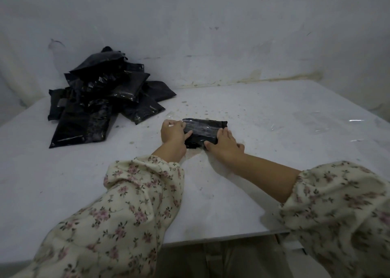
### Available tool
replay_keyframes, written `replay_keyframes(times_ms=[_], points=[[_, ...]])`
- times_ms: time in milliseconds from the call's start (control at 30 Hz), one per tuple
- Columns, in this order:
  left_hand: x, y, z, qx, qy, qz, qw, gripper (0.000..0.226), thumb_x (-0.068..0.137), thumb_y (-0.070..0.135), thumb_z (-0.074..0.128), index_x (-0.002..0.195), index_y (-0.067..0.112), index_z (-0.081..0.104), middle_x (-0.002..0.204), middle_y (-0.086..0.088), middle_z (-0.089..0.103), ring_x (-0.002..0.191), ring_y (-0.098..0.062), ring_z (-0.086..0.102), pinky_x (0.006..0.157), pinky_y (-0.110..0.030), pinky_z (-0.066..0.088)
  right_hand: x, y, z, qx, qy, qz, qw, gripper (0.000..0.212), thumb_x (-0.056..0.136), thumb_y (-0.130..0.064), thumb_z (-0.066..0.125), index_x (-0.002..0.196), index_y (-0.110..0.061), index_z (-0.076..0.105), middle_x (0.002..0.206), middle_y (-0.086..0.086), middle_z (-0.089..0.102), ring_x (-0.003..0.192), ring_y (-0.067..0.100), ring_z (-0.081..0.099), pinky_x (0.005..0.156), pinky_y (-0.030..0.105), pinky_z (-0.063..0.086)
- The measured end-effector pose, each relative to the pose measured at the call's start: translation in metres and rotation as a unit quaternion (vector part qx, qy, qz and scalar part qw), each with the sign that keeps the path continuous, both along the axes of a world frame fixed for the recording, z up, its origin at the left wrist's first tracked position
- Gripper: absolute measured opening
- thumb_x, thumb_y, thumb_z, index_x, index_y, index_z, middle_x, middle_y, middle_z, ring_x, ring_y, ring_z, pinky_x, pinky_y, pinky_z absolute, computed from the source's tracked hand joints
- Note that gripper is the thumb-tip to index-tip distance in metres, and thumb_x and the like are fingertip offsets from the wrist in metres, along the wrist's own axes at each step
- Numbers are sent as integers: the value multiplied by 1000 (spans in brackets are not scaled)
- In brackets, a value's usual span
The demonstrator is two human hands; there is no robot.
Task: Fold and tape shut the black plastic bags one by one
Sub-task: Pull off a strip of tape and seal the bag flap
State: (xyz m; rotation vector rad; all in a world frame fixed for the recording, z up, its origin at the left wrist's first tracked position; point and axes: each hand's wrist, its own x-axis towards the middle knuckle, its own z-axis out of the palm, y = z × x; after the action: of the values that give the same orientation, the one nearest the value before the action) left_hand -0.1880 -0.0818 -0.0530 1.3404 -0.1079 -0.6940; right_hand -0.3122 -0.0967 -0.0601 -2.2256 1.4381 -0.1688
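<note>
Bag: folded black plastic bag [205,127] on white surface [274,130].
Left hand [173,132]: fingers grip its end.
Right hand [224,145]: flat fingers press it.

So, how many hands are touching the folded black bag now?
2. The left hand holds the folded black bag at its left end; the right hand rests on its near right corner. No other hand is in view.
</note>
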Motion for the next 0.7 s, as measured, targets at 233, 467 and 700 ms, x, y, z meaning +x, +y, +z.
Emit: replay_keyframes(times_ms=[233, 467, 700], points=[[2, 2, 1, -12, 12, 4, 1000, 27, 97, 3, 51, 74, 13, 39, 80, -3, 54, 74, -11, 59, 80, -33, 57, -3, -15, 4, 33, -35, -36, 998, 53, 97, -48, 42, 139, -16, 37, 135, 9, 49, 131, 27, 37, 105, 41, 22], [4, 5, 3, -24, 27, 24, 999, 27, 97, 1, 49, 75, 13, 40, 83, -5, 54, 77, -14, 58, 81, -36, 58, -1, -36, 20, 139, -112, -110, 978, 31, 91, -37, 60, 110, -15, 48, 140, 19, 34, 125, 35, 35, 95, 36, 35], [3, 4, -1, -23, 1, 30, 999, 26, 96, 4, 51, 74, 13, 42, 79, -4, 54, 73, -11, 56, 64, -27, 56, 18, -23, 20, -153, -89, 145, 973, 59, 102, -25, 42, 153, -13, 15, 156, 12, 25, 145, 26, 13, 112, 39, 18]])
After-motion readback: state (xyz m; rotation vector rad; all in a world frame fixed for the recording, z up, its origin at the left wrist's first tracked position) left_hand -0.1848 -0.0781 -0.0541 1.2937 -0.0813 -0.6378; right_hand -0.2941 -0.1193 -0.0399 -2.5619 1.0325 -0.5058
